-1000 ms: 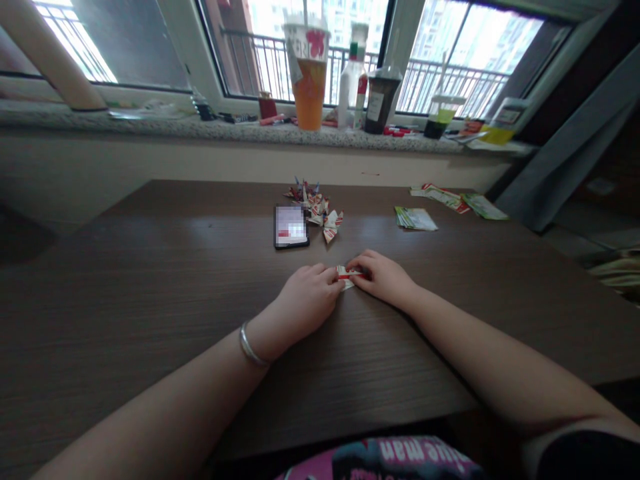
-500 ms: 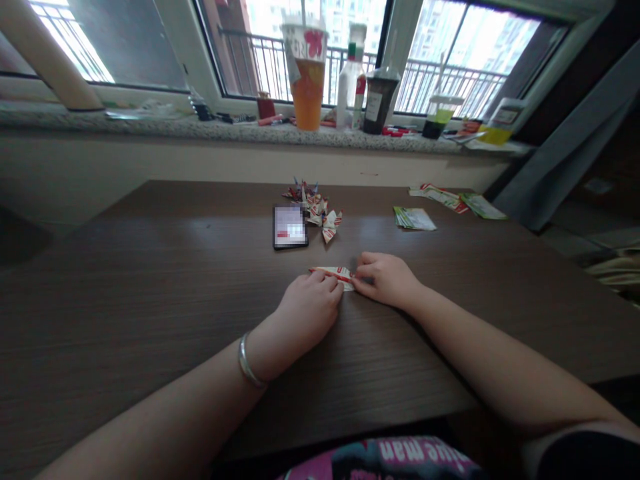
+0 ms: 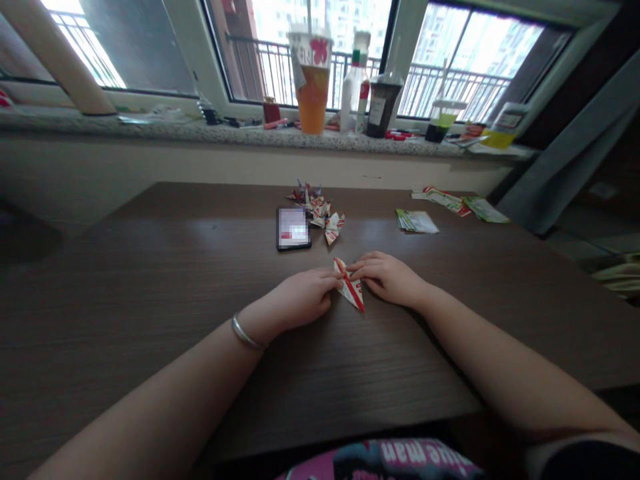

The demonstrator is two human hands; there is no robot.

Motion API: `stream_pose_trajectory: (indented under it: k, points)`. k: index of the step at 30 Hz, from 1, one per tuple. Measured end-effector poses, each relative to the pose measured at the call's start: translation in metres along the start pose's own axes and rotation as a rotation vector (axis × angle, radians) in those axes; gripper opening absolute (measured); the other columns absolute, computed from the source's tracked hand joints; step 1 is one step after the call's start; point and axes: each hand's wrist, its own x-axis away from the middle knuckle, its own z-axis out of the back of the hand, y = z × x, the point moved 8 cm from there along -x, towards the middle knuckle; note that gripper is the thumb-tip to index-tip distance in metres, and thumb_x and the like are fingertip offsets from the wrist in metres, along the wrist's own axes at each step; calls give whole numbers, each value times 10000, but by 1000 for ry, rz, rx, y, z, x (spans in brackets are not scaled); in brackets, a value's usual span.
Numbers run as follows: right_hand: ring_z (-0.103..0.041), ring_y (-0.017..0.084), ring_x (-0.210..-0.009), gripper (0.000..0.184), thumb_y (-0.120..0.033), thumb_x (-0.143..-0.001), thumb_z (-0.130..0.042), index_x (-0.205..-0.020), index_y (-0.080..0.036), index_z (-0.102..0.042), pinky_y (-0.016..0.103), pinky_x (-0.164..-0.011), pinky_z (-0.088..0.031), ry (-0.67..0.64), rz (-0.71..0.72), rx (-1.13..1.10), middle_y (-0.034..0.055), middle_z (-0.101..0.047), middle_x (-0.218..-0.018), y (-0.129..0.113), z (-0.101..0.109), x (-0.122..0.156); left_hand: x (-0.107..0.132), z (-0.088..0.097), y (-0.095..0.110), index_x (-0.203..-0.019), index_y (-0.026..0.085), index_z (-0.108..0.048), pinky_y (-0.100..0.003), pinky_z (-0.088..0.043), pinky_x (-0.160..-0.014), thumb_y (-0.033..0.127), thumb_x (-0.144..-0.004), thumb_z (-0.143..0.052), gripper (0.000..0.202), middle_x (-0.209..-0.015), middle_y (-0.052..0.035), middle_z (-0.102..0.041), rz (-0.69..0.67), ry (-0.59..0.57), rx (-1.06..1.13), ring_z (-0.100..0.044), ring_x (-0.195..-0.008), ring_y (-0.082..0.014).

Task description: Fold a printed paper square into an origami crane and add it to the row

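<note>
A small folded piece of paper [image 3: 353,293], white with red stripes and print, lies on the dark wooden table between both hands, one point facing me. My left hand [image 3: 306,297], with a silver bangle at the wrist, is closed with thumb and fingertips on the paper's left edge. From the other side, my right hand [image 3: 389,276] presses its fingertips onto the upper right of the paper, its remaining fingers curled. Beyond them sit several folded paper figures [image 3: 332,228] in the same red and white, beside a phone-like device [image 3: 294,228] with a lit, blurred screen.
A stack of green and white paper slips [image 3: 417,221] lies at the right back, with red-striped wrappers [image 3: 447,200] behind it. On the stone windowsill [image 3: 240,135] stand an orange drink cup [image 3: 313,100], a dark cup [image 3: 383,107], bottles and small items.
The folded paper has turned from lying sideways to pointing toward me. My left hand has drawn back to its left side, uncovering more of it, and my right fingers now reach over it.
</note>
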Motion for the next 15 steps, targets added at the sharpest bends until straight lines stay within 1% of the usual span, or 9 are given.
stream_pose_trajectory:
  k: [2, 4, 7, 9, 12, 15]
  points:
    - [-606, 181, -1037, 361, -48, -836, -501, -1076, -230, -701, 371, -924, -465, -35, 4, -9, 48, -709, -1120, -1, -4, 0, -1, 3, 1, -1239, 204, -594, -349, -349, -1127, 72, -829, -481, 445, -1378, -53, -537, -39, 33, -29, -452, -1308, -175]
    - [-612, 185, -1013, 355, -60, -849, -498, -1087, -230, -700, 369, -907, -468, -57, 4, 13, 51, -710, -1116, -1, -5, 0, -2, 6, 2, -1153, 209, -648, -381, -403, -1076, 106, -863, -483, 349, -1296, -67, -593, -21, 66, -107, -507, -1242, -200]
    - [-606, 191, -1002, 295, -133, -903, -494, -1082, -232, -706, 364, -899, -458, -65, 41, 65, 53, -701, -1139, -4, -4, 1, -3, 6, 9, -1041, 175, -690, -388, -470, -977, 173, -901, -482, 251, -1084, -82, -681, 3, 63, -204, -600, -1061, -218]
    - [-601, 194, -988, 258, -196, -924, -505, -1074, -243, -709, 355, -891, -445, -72, 75, 100, 52, -708, -1111, -8, -4, 2, -4, 6, 12, -985, 164, -697, -414, -453, -988, 250, -927, -482, 239, -1018, -83, -696, 30, 79, -232, -593, -1063, -241]
    - [-593, 202, -923, 217, -286, -926, -531, -1017, -238, -723, 343, -841, -430, -101, 86, 200, 73, -712, -1005, -16, -8, 2, -3, 6, 8, -997, 172, -692, -438, -431, -1001, 337, -942, -481, 274, -1035, -85, -697, 74, 120, -244, -560, -1132, -268]
    - [-573, 199, -831, 254, -359, -924, -528, -931, -190, -717, 327, -766, -420, -104, 10, 310, 91, -674, -877, -20, -11, 1, -4, 5, 2, -1060, 187, -677, -434, -432, -987, 348, -944, -483, 277, -1082, -80, -685, 76, 147, -242, -556, -1134, -266]
